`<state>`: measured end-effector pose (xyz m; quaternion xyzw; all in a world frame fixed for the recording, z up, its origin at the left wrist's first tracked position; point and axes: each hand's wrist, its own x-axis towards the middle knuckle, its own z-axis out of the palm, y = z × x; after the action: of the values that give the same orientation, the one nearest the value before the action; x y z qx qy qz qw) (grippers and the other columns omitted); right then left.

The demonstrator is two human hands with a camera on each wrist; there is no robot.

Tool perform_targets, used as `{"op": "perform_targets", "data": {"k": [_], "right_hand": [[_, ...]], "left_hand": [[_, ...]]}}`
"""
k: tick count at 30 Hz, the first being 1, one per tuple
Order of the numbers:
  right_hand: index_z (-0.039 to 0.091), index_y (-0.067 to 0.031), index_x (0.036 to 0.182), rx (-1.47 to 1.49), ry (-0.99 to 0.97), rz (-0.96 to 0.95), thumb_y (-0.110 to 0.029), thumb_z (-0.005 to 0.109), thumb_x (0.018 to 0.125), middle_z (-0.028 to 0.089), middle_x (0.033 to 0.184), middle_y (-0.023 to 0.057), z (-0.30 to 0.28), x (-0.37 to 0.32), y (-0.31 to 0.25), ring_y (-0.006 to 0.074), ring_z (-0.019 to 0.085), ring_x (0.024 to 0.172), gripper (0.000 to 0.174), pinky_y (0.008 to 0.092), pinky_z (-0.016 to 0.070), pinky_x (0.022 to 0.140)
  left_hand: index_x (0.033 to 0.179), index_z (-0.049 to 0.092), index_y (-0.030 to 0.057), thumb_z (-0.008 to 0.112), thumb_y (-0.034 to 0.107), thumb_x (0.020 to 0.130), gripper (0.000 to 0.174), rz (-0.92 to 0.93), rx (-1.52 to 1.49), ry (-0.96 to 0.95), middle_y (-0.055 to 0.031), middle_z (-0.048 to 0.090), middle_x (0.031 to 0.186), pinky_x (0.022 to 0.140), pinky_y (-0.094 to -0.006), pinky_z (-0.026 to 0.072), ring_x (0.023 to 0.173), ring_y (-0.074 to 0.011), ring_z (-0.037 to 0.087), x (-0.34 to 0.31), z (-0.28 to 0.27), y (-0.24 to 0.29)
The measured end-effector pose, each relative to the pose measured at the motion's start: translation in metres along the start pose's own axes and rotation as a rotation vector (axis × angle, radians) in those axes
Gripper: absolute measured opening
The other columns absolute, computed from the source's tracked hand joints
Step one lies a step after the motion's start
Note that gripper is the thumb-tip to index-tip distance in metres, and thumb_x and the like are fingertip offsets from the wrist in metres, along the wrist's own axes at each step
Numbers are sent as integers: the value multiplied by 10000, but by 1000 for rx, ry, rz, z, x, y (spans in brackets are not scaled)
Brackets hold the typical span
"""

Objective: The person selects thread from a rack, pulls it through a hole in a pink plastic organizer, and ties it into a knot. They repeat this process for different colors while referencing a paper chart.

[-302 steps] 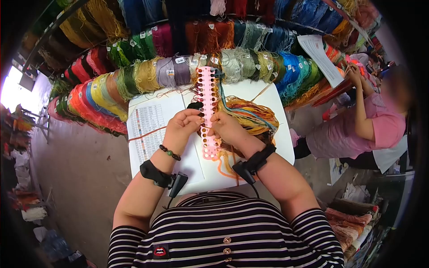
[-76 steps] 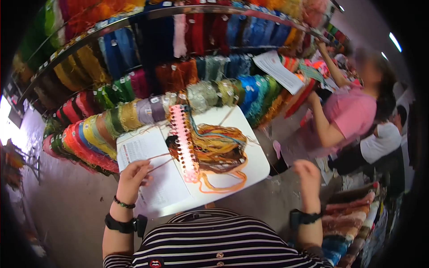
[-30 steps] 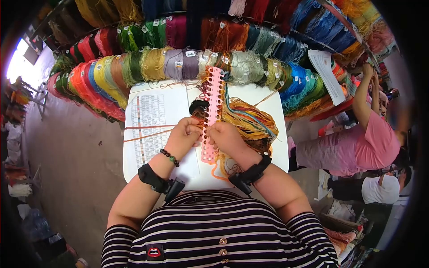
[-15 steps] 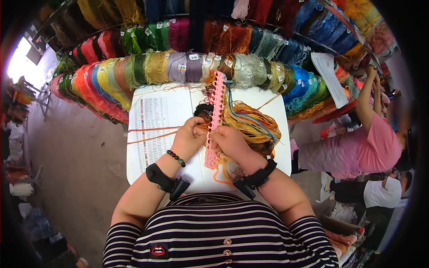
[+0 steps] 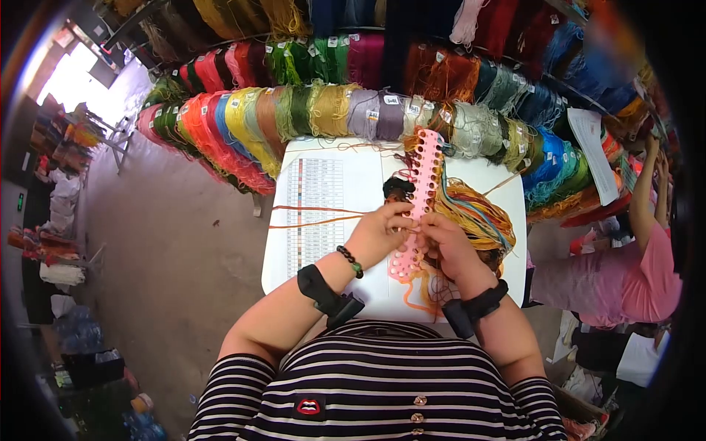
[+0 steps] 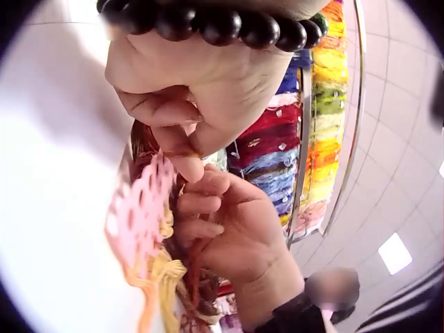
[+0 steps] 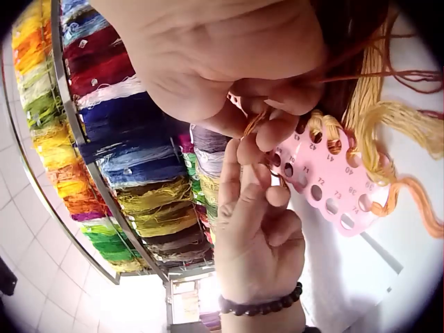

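A pink strip with numbered holes (image 5: 426,173) lies over the white table, with thread bundles looped through its holes. Both hands meet at its lower part. The left hand (image 5: 382,233) pinches orange-brown thread (image 5: 316,220), whose two strands trail left across the paper. My right hand (image 5: 454,248) pinches the same thread at the strip's right edge; the right wrist view shows the orange strands (image 7: 255,123) between its fingertips. Yellow and multicolour threads (image 5: 474,209) fan out right of the strip, and a black bundle (image 5: 397,188) sits on its left.
A printed chart (image 5: 320,195) lies on the table's left half. Behind the table (image 5: 353,305), racks hold labelled thread skeins (image 5: 334,109) in many colours. A paper sheet (image 5: 592,156) hangs at the right, near a person in a pink shirt (image 5: 651,275).
Before, the hands were apart, the right one off the table; they came back to the strip. Since half a second ago, the view has shifted left and the fingertips have come together.
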<state>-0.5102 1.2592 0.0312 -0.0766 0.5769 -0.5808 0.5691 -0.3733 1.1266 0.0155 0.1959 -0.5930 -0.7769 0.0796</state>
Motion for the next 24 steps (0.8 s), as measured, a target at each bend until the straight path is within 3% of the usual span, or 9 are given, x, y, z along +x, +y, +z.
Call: {"op": "perform_targets", "data": {"k": [3,7,8,10,12,18,20,22,24], "right_hand": [[550,-78,920,-40,-39,-1,-125,561,893,588,742,26,3,-2,-3,92,527,633,54,214,395,544],[507,-40,1005,-281,-58,-82,-128,549,911,620,815,76,9,-3,-3,121,550,665,136,252,443,585],[503,-54,1014,-305,-63,-85,-147,548,916,625,833,67,9,-3,-2,113,552,672,142,240,423,570],[495,-81,1033,-352,-73,-94,-184,545,927,634,869,50,8,-1,-1,96,557,688,155,215,381,538],[482,-54,1046,-376,-63,-86,-167,535,929,634,870,73,7,2,0,116,580,717,170,232,430,578],[429,27,1094,-396,-56,-128,-117,516,926,642,900,159,0,13,10,180,616,724,237,299,515,650],[427,27,1101,-407,-54,-123,-120,519,923,643,900,158,0,14,12,180,615,715,248,299,514,640],[424,25,1115,-416,-55,-118,-121,523,919,643,894,155,0,14,12,178,614,708,263,295,511,632],[447,7,1107,-449,-72,-83,-137,545,911,647,892,139,5,5,2,169,609,707,262,286,504,615]], "left_hand": [[1254,477,15,617,-23,828,450,109,330,-30,-49,648,863,595,-233,474,658,-81,573,-8,6,11],[1096,614,53,556,-22,757,352,152,622,368,-5,547,692,561,-249,431,573,-81,487,-11,-2,13],[1070,619,58,589,39,810,262,121,699,405,-26,574,700,580,-275,460,620,-119,553,-11,-13,12],[1044,629,65,554,110,900,168,172,322,420,4,591,699,549,-249,441,626,-92,553,-17,-27,15],[1068,613,83,488,196,973,194,4,108,434,44,579,752,555,-203,407,668,-62,544,-39,-46,33],[1219,520,53,486,251,985,308,368,-357,656,32,574,853,538,-184,402,704,-52,533,-131,-143,80],[1147,567,49,510,289,976,300,469,-457,702,30,588,848,532,-177,429,724,-71,553,-173,-187,81],[1084,605,45,558,293,949,286,377,-266,904,23,592,791,494,-196,422,635,-79,540,-202,-218,64],[1020,638,33,598,311,916,299,-290,253,939,-2,621,753,483,-211,422,569,-86,546,-226,-206,67]]}}
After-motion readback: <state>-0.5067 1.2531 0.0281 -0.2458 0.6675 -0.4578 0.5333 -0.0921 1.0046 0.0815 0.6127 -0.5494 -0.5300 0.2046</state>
